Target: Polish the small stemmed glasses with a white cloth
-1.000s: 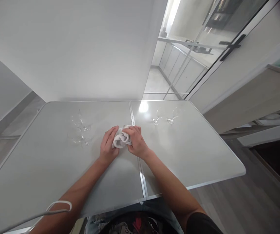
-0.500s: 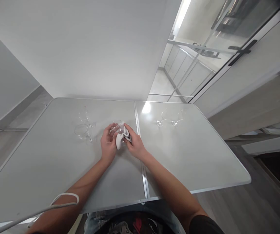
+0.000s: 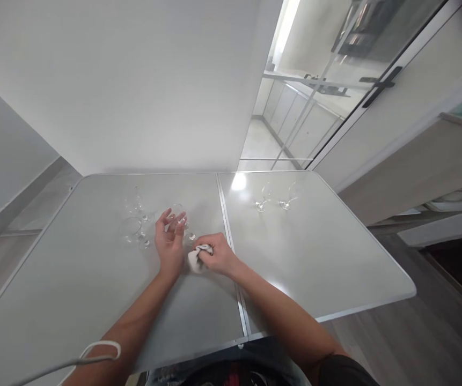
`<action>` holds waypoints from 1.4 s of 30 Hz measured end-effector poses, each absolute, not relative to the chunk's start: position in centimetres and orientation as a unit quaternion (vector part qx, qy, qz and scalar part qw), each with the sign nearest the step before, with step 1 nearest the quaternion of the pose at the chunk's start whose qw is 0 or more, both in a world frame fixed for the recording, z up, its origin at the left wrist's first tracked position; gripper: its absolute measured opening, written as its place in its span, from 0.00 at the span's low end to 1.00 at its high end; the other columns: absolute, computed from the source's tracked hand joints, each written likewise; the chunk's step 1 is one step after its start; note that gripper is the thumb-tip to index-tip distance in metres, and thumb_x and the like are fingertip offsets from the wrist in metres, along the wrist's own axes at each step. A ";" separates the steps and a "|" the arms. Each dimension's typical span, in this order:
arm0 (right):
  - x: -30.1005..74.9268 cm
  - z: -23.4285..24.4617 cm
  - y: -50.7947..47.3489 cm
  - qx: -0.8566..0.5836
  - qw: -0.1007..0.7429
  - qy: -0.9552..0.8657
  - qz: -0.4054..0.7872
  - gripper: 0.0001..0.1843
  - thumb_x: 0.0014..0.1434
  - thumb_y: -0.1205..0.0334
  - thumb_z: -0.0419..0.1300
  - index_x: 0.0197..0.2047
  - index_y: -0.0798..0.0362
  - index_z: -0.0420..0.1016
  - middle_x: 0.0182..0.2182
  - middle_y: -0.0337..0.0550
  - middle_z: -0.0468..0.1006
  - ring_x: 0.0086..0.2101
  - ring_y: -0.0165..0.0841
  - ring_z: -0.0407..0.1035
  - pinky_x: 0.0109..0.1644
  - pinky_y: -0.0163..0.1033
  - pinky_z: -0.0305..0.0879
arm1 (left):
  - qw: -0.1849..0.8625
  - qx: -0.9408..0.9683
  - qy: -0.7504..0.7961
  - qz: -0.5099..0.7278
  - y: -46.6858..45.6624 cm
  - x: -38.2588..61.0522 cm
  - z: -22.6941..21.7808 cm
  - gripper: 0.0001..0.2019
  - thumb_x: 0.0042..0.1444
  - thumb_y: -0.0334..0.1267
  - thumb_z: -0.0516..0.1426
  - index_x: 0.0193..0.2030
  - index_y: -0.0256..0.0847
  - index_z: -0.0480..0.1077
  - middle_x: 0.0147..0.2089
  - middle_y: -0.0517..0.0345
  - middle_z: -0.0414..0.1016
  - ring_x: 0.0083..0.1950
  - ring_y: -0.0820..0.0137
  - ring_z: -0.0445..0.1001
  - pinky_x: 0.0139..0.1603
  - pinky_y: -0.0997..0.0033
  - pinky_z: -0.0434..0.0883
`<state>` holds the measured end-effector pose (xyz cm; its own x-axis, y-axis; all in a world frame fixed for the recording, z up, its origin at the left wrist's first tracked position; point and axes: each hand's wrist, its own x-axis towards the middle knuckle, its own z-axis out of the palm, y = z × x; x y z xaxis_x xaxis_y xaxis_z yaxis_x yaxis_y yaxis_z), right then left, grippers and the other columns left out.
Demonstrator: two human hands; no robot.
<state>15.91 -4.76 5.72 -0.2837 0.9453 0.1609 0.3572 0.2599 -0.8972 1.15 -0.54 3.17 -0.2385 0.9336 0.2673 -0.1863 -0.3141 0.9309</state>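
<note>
My left hand [image 3: 169, 242] is curled round the bowl of a clear wine glass [image 3: 179, 219], a little left of the table's seam. The stem and foot of this glass point down and right, toward my other hand. Closed in a fist, my right hand [image 3: 218, 254] grips a bunched white cloth [image 3: 195, 261] just below the foot. I cannot tell whether the cloth touches the glass. Part of the bowl is hidden behind my left fingers.
Left of my hands are more clear stemmed glasses [image 3: 131, 228], hard to make out against the pale table [image 3: 315, 262]. Two others stand at the back right, one glass [image 3: 261, 203] beside another glass [image 3: 285, 203]. A white wall [image 3: 154, 96] rises behind the table. A white cable [image 3: 105, 346] crosses my left forearm.
My right hand has drawn the cloth from the glass bowl down toward me, apart from my left hand. My left hand has shifted slightly left with the glass, whose foot now shows.
</note>
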 end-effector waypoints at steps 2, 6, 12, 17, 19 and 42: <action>16.9 6.1 -4.4 -0.479 0.380 -0.665 0.428 0.18 0.64 0.62 0.52 0.27 0.56 0.80 0.20 0.37 0.71 0.22 0.28 0.63 0.27 0.32 0.57 | 0.422 0.447 0.395 0.683 -0.3 1.1 3.1 0.26 0.62 0.52 0.63 0.64 0.49 0.66 0.56 0.51 0.66 0.61 0.55 0.77 0.62 0.53 0.76; 18.2 6.6 -3.4 -0.571 0.340 -0.652 0.364 0.20 0.64 0.45 0.61 0.41 0.53 0.86 0.20 0.37 0.75 0.24 0.30 0.67 0.31 0.33 0.61 | 0.437 0.448 0.357 0.693 -0.3 1.4 3.0 0.27 0.60 0.54 0.64 0.62 0.48 0.68 0.54 0.51 0.66 0.59 0.54 0.78 0.60 0.49 0.77; 17.4 6.4 -3.4 -0.613 0.178 -0.751 0.169 0.13 0.64 0.51 0.63 0.46 0.46 0.86 0.40 0.45 0.83 0.35 0.35 0.76 0.38 0.37 0.65 | 0.460 0.511 0.327 0.649 -1.4 2.3 2.6 0.30 0.56 0.49 0.68 0.64 0.50 0.67 0.54 0.52 0.66 0.62 0.53 0.76 0.63 0.45 0.75; 17.0 6.2 -3.6 -0.612 0.193 -0.753 0.147 0.14 0.65 0.51 0.61 0.40 0.48 0.85 0.43 0.44 0.81 0.36 0.33 0.76 0.36 0.35 0.64 | 0.451 0.551 0.289 0.640 -1.8 2.7 2.1 0.29 0.55 0.48 0.68 0.63 0.50 0.69 0.55 0.52 0.62 0.62 0.52 0.75 0.64 0.44 0.74; 16.9 6.2 -3.3 -0.610 0.196 -0.746 0.180 0.10 0.62 0.55 0.64 0.38 0.49 0.85 0.36 0.43 0.83 0.35 0.33 0.76 0.36 0.35 0.64 | 0.451 0.559 0.272 0.641 -1.7 2.8 2.0 0.28 0.56 0.47 0.68 0.63 0.51 0.69 0.55 0.52 0.62 0.62 0.53 0.75 0.65 0.43 0.73; 33.9 2.8 -4.4 -0.804 0.369 -0.431 0.179 0.21 0.49 0.48 0.64 0.33 0.60 0.86 0.25 0.49 0.83 0.29 0.39 0.76 0.28 0.35 0.61 | 0.377 0.774 0.300 0.411 -1.8 2.6 1.2 0.12 0.70 0.47 0.51 0.49 0.45 0.71 0.41 0.52 0.69 0.40 0.64 0.69 0.43 0.63 0.70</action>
